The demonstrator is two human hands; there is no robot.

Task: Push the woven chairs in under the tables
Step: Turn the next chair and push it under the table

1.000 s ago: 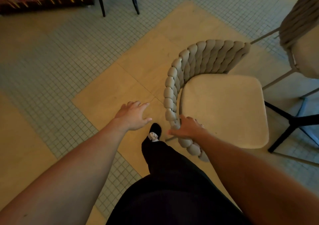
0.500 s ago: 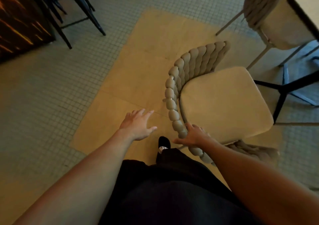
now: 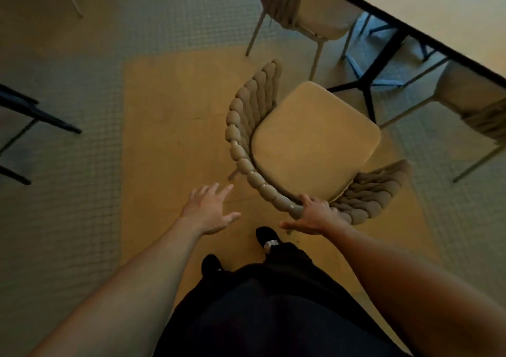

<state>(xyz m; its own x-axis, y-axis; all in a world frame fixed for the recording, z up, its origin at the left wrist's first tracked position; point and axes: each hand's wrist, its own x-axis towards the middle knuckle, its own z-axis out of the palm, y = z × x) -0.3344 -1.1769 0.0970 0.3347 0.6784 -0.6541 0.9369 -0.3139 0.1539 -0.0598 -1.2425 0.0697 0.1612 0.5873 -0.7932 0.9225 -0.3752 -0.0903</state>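
A beige woven chair (image 3: 315,137) with a rope-wrapped curved back and a padded seat stands on the floor in front of me, its seat facing the table (image 3: 438,8) at the upper right. My right hand (image 3: 315,217) grips the near rim of the chair's back, fingers over the top rail. My left hand (image 3: 209,210) hovers open to the left of the chair, fingers spread, touching nothing.
Two more woven chairs stand by the table, one at the top (image 3: 290,3) and one at the right edge (image 3: 476,104). The table's black base (image 3: 367,82) lies beyond the seat. Dark chair legs (image 3: 32,115) stand at the left. My feet (image 3: 267,236) are just behind the chair.
The chair has swung and moved toward the table, which has come into view at the upper right. My right hand stays on the back rail; my left hand stays open beside it.
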